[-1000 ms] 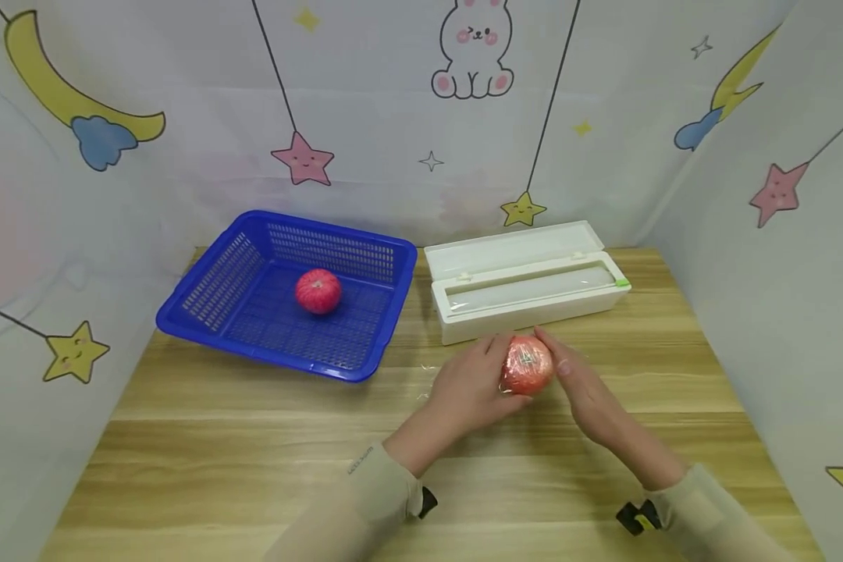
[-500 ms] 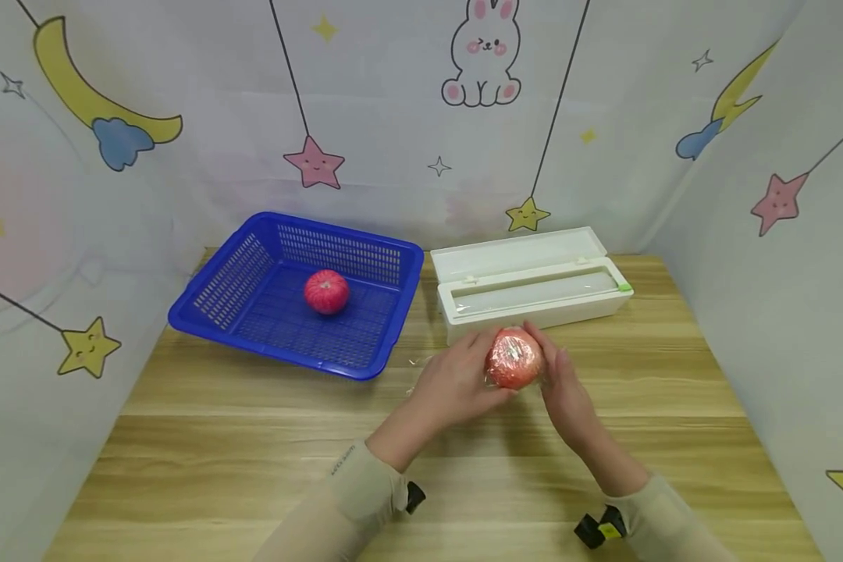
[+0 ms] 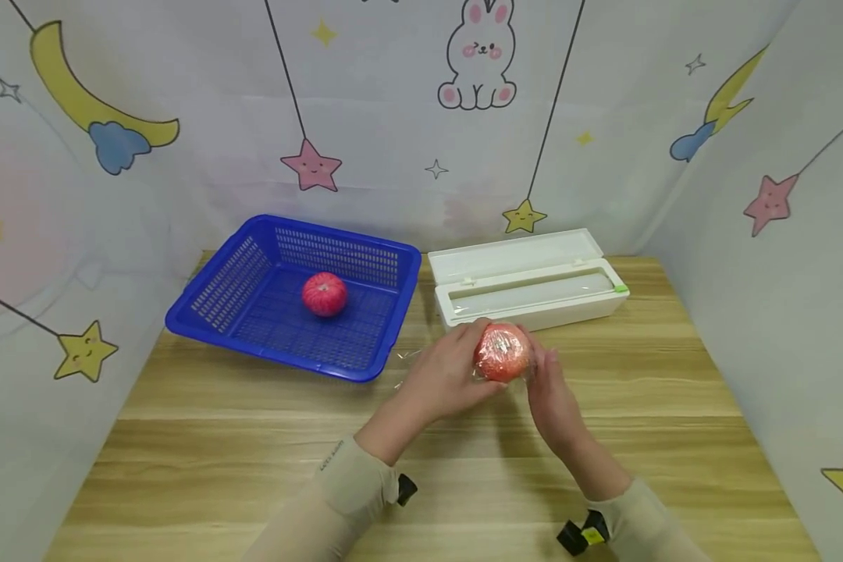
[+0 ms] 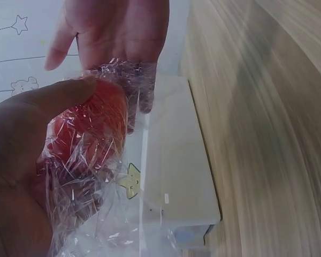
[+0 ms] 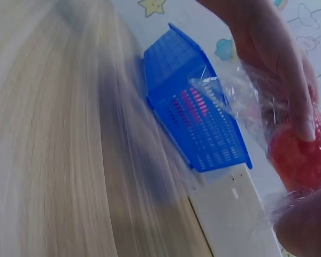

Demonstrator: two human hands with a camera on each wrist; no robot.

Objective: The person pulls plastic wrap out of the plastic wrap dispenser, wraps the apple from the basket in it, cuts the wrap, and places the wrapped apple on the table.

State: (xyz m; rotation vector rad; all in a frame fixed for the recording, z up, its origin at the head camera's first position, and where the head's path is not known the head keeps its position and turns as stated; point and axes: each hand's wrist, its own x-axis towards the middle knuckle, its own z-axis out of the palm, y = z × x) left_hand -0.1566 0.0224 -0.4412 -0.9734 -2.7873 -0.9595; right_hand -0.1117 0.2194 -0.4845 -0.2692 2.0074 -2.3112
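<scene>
A red apple (image 3: 503,353) wrapped in clear cling film is held up in front of the white box. My left hand (image 3: 446,375) grips it from the left, its thumb on the near side and fingers round the far side. Against the right side of the apple lies my right hand (image 3: 555,402), fingers straight and palm facing it. In the left wrist view, film covers the apple and clings over the right hand's fingers (image 4: 144,80). Loose, crumpled cling film (image 4: 104,214) hangs below the left hand. The right wrist view shows film trailing beyond the left hand (image 5: 278,59).
A blue plastic basket (image 3: 270,361) stands at the back left with another red apple (image 3: 325,294) in it. At the back right sits a white cling film box (image 3: 569,314), its lid (image 3: 516,256) raised and the roll (image 3: 534,295) showing. Printed cloth surrounds the wooden table (image 3: 464,499).
Both hands have moved left with the wrapped apple, and the apple appears slightly farther back. My right hand has stayed against its right side. The basket and box stay put.
</scene>
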